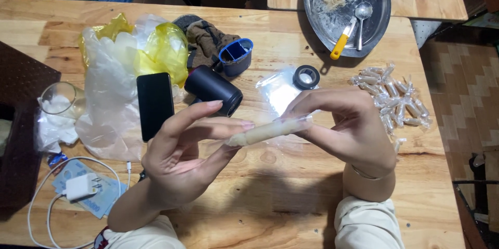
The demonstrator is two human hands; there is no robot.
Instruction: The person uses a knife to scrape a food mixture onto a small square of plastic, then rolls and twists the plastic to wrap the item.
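Two bare hands meet above a wooden counter (270,197), holding a pale roll (265,131) wrapped in clear film level between them. The left hand (179,158) pinches one end between thumb and upper fingers (228,124), the lower ones loosely spread; the right hand (345,127) pinches the other end with its fingertips pressed together. At the near left, a white charger (80,186) and its cable lie on a blue packet (101,199). Just behind the hands sit a black phone (154,104), a black cylinder (213,89) lying on its side, a clear plastic sheet (278,90) and a roll of black tape (306,77). To the right, a heap of small wrapped pieces (395,98) rests near the counter's edge. Further left are crumpled clear and yellow plastic bags (130,57), a glass cup (62,98), a brown cloth (210,41) and a blue divided cup (236,54). Farthest off, a metal tray (377,15) carries a spoon (362,18) and a yellow-handled tool (343,41).
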